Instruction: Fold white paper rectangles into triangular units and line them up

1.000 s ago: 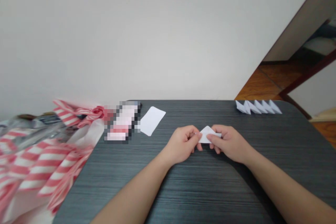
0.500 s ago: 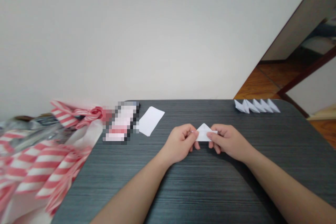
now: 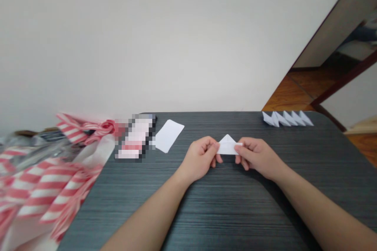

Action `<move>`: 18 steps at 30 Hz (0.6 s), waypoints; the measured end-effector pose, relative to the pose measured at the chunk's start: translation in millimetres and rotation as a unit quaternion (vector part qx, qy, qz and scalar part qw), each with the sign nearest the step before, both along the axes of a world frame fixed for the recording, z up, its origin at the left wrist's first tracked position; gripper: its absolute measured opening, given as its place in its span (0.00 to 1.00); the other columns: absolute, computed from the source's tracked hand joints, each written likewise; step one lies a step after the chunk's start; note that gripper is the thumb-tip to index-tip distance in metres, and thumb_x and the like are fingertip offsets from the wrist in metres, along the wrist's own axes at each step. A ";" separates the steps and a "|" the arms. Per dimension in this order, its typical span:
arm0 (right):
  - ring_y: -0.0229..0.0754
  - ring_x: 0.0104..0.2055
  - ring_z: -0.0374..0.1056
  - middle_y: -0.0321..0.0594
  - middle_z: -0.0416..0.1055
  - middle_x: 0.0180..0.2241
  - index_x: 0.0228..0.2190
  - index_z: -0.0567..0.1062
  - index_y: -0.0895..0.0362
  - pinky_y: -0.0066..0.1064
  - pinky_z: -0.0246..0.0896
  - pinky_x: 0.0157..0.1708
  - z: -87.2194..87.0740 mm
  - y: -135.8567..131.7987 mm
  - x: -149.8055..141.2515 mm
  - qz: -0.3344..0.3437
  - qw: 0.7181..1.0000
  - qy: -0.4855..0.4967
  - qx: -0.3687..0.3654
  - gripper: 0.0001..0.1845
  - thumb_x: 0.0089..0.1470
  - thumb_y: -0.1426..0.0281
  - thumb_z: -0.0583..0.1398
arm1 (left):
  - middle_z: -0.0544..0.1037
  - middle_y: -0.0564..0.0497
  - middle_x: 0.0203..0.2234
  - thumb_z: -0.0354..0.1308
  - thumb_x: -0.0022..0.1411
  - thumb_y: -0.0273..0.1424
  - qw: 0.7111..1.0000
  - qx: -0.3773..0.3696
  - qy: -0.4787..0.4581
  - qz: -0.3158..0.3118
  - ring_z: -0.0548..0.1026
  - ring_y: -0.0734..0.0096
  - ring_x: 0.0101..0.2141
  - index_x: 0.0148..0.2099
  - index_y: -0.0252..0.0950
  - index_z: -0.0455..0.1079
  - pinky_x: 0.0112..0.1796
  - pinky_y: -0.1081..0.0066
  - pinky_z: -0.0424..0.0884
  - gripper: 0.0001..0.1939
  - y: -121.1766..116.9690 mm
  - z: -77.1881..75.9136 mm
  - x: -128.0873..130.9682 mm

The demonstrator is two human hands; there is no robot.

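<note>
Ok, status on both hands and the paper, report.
Left hand and right hand: pinching folded white paper at opposite ends. Paper: peak up, above dark table. Nothing visible between hands and row of folded pieces.

Head view, tilted down over a dark table [image 3: 188,211]
The only view looks from the wearer's head, forward and down, along both forearms to the hands [image 3: 226,155] at middle range; the table's near edge falls outside the frame, its far edge meets the pale wall [image 3: 176,39], and the wide field takes in striped cloth [image 3: 50,188] at left and wooden floor [image 3: 294,90] at far right.
</note>
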State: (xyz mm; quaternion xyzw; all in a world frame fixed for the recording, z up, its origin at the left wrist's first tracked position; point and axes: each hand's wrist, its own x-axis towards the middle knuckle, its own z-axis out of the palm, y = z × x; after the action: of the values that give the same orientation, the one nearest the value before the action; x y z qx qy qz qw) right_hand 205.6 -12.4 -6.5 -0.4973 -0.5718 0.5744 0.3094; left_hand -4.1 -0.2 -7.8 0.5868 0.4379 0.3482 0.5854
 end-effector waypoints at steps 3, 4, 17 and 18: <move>0.30 0.14 0.55 0.28 0.64 0.12 0.24 0.71 0.58 0.22 0.46 0.17 -1.9 0.2 0.4 0.004 1.000 0.007 -0.003 0.17 0.62 0.63 0.57 | 0.76 0.53 0.20 0.53 0.66 0.38 1.000 0.003 0.007 0.004 0.66 0.79 0.17 0.32 0.34 0.65 0.20 0.79 0.60 0.14 -0.6 -0.3 -0.2; 0.30 0.14 0.55 0.29 0.64 0.13 0.24 0.71 0.58 0.22 0.47 0.17 -1.7 0.2 0.5 0.005 1.000 0.007 -0.001 0.17 0.62 0.63 0.57 | 0.76 0.53 0.20 0.53 0.67 0.38 1.000 0.004 0.009 0.005 0.66 0.79 0.17 0.32 0.34 0.65 0.20 0.79 0.60 0.14 -0.8 -0.5 -0.2; 0.29 0.13 0.56 0.29 0.66 0.12 0.22 0.67 0.56 0.21 0.45 0.15 0.2 -0.2 -0.3 -0.023 1.000 0.013 0.006 0.18 0.62 0.64 0.57 | 0.75 0.54 0.18 0.53 0.66 0.38 1.000 -0.004 -0.013 0.018 0.66 0.78 0.17 0.31 0.35 0.64 0.21 0.78 0.61 0.13 -1.8 -0.5 1.0; 0.29 0.13 0.56 0.29 0.65 0.12 0.21 0.67 0.56 0.21 0.45 0.15 0.7 -0.4 -0.6 -0.026 1.000 0.014 0.010 0.18 0.61 0.64 0.57 | 0.75 0.53 0.19 0.53 0.66 0.38 1.000 -0.006 -0.017 0.016 0.67 0.78 0.17 0.32 0.35 0.65 0.21 0.78 0.62 0.13 -1.7 -0.2 1.3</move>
State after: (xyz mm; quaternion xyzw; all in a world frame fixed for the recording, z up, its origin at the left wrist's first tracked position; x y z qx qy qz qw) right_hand 205.0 -12.8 -5.7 -0.5005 -0.5604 0.5673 0.3370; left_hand -2.8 -1.9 -8.0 0.5700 0.4390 0.3652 0.5908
